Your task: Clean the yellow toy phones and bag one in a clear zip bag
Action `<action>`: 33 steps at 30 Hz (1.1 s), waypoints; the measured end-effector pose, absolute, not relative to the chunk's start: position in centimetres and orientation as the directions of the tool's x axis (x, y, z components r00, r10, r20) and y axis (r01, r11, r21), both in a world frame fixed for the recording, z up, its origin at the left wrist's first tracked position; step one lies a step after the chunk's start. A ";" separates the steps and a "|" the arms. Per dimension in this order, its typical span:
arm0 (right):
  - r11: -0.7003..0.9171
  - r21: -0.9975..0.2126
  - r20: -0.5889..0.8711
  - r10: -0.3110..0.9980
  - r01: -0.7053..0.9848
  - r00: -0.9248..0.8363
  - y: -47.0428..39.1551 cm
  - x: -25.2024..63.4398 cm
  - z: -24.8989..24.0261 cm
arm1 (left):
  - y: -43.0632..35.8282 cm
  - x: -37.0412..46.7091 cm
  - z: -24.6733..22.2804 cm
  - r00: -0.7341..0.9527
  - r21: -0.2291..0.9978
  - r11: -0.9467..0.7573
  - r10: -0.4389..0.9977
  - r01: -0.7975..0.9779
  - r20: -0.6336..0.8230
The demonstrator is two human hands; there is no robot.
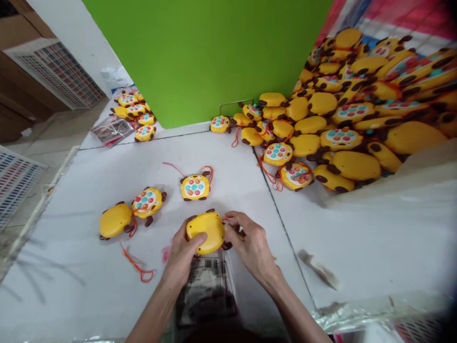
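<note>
My left hand [184, 247] grips a yellow animal-shaped toy [210, 232] by its left side, thumb across its plain back. The toy's brown feet and ears stick out at the edges. At the toy's right edge, the fingers of my right hand [250, 240] pinch an orange cord [226, 219]. Just beyond lies a button-side-up toy [194, 187] with an orange loop. To the left, a face-down toy [115, 220] touches another with coloured buttons [147, 202]. A loose orange cord [137, 263] rests on the white table near my left forearm.
A large heap of yellow toys [307, 126] covers the back right. A green panel [210, 57] stands at the back, with a smaller toy group [137, 114] to its left. A crumpled strip [319, 269] lies at right. Dark packaging [207, 290] lies below my hands.
</note>
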State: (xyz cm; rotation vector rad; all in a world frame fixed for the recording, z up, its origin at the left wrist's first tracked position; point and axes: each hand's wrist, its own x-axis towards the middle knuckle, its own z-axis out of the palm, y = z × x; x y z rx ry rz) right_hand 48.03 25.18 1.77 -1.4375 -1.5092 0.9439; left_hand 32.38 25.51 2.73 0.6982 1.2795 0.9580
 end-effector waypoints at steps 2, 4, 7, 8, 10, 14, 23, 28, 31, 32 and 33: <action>0.069 -0.910 0.080 0.997 0.409 0.008 25.1 48.6 1.5 | 26.2 32.4 2.3 0.031 0.884 0.441 0.897 -0.157 -0.442; 0.077 -0.900 0.097 0.995 0.429 0.026 25.0 49.2 1.1 | 27.0 32.6 1.9 0.056 0.899 0.423 0.906 -0.114 -0.420; 0.078 -0.887 0.120 0.991 0.455 0.064 24.9 49.9 0.7 | 28.0 33.2 1.3 0.125 0.905 0.421 0.903 -0.056 -0.412; 0.076 -0.881 0.125 0.989 0.467 0.075 24.9 50.1 0.6 | 28.3 33.4 1.2 0.143 0.905 0.424 0.899 -0.036 -0.415; 0.069 -0.869 0.129 0.988 0.490 0.090 25.0 50.4 0.3 | 28.9 33.8 1.0 0.168 0.903 0.429 0.890 0.010 -0.424; 0.056 -0.859 0.128 0.986 0.509 0.106 25.4 50.9 -0.4 | 29.9 34.4 1.2 0.181 0.911 0.394 0.893 0.121 -0.411; 0.083 -0.829 0.171 0.979 0.553 0.109 26.6 51.3 -1.8 | 31.5 35.4 0.8 0.206 0.926 0.342 0.906 0.159 -0.370; 0.108 -0.822 0.203 0.973 0.560 0.109 27.0 51.3 -1.6 | 32.2 35.7 0.8 0.229 0.928 0.283 0.913 0.241 -0.338; 0.122 -0.815 0.209 0.974 0.566 0.092 27.2 51.4 -1.6 | 32.3 35.8 1.1 0.203 0.918 0.282 0.917 0.280 -0.344; 0.123 -0.813 0.208 0.974 0.569 0.087 27.2 51.4 -1.7 | 32.3 35.9 1.2 0.192 0.913 0.283 0.918 0.292 -0.346; 0.123 -0.812 0.207 0.975 0.570 0.084 27.3 51.4 -1.7 | 32.3 35.9 1.2 0.183 0.910 0.283 0.920 0.303 -0.347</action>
